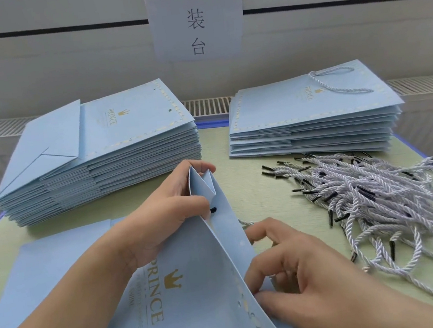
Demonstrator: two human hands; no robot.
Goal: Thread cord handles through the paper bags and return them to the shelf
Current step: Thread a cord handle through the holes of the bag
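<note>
1. Head view shows one open paper bag (188,291) lying mouth-up at the near edge of the table (240,188); every place below is given relative to this bag.
2. Left hand (166,211) grips the bag's far corner, thumb and fingers curled round the folded gusset to hold the mouth apart. A black cord tip (213,210) pokes through the panel right at that hand, so one end looks threaded.
3. Right hand (301,271) sits at the bag's right panel with its fingers loosely bent; the thumb and a fingertip meet at the near rim, but whether they pinch cord or paper I cannot tell. A short run of cord (246,224) shows just beyond that hand, outside the panel.
4. To do this step well, I judge the left hand should keep the mouth held wide while the right feeds the stiff black tip straight into the hole, not at a slant, so the paper round the hole does not tear.
5. Draw the cord through gently; the twisted strands may snag.
6. Loose cords (379,197) lie in a tangled heap to the bag's right; lift one by its tip to avoid dragging others.
7. Beyond the bag on the left stands the unthreaded stack (93,158); beyond on the right, the finished stack (314,123), its top bag showing a handle.
</note>
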